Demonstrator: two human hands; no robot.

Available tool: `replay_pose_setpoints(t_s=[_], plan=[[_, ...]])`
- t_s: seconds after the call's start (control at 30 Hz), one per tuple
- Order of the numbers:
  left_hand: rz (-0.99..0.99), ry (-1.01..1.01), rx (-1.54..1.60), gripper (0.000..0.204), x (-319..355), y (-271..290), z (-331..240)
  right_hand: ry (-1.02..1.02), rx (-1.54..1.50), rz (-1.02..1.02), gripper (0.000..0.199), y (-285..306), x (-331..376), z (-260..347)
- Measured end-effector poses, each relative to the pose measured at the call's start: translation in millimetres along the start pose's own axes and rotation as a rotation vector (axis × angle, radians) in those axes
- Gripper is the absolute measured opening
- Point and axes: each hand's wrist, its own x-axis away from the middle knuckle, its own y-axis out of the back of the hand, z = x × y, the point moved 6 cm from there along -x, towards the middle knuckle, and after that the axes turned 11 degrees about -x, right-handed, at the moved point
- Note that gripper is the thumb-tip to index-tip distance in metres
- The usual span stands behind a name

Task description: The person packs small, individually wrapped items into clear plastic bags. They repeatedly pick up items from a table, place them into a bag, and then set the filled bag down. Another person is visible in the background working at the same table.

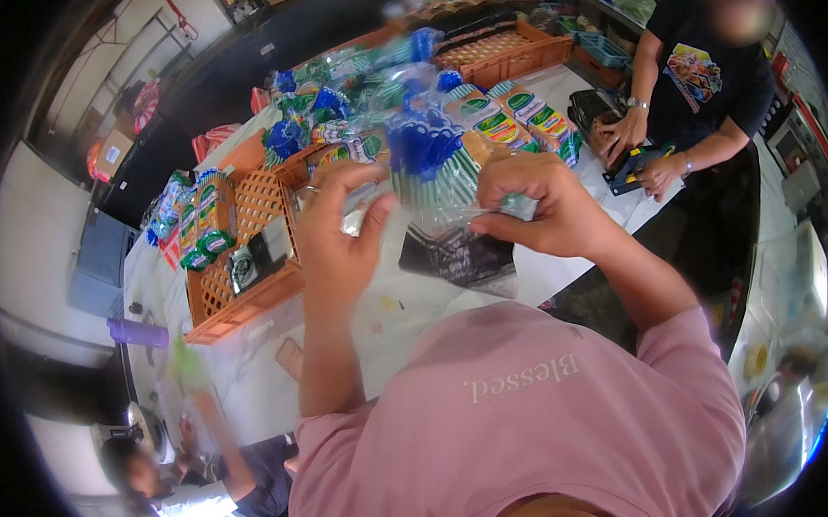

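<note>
My right hand (544, 204) pinches the edge of a clear plastic bag between thumb and curled fingers. The bag (433, 157), printed with blue and green-white stripes, is raised in front of me and partly blurred. To its left, my left hand (344, 215) is up with thumb and index finger apart and nothing visibly held. Beneath the bag, a black printed plastic packet (460, 257) lies on the white table (408, 336). Beyond my right hand lie wrapped sliced loaves (532, 113). More striped bags (313, 107) are heaped behind my left hand.
An orange crate (253, 205) stands left, with wrapped loaves (207, 216) beside it; another crate (507, 55) is at the back. Across the table at right, a person (709, 75) handles a dark tool (630, 169). Another person (203, 494) is lower left, near a purple tumbler (138, 333).
</note>
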Motion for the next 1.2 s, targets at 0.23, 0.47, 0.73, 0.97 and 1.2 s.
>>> replay_pose_setpoints(t_s=[0.23, 0.47, 0.73, 0.97, 1.2], plan=[[0.579, 0.153, 0.468, 0.025, 3.9, -15.9, -43.0, 0.182, -0.011, -0.104, 0.023, 5.6, -28.0, 35.0], [0.366, 0.193, 1.008, 0.03, 3.9, 13.9, -24.2, -0.095, -0.2, 0.388, 0.029, -25.0, -14.0, 0.9], [1.002, 0.046, 0.938, 0.044, 21.4, -2.5, -36.0, -0.088, -1.013, -0.232, 0.033, 21.1, -31.6, 24.9], [0.07, 0.567, 1.689, 0.039, 9.4, 8.5, 28.6, -0.382, -0.737, 0.617, 0.037, -51.2, 1.1, -2.0], [0.307, 0.737, 1.226, 0.041, 33.3, -19.1, 7.4, -0.289, -1.151, -0.288, 0.023, 6.3, -31.1, -12.4]])
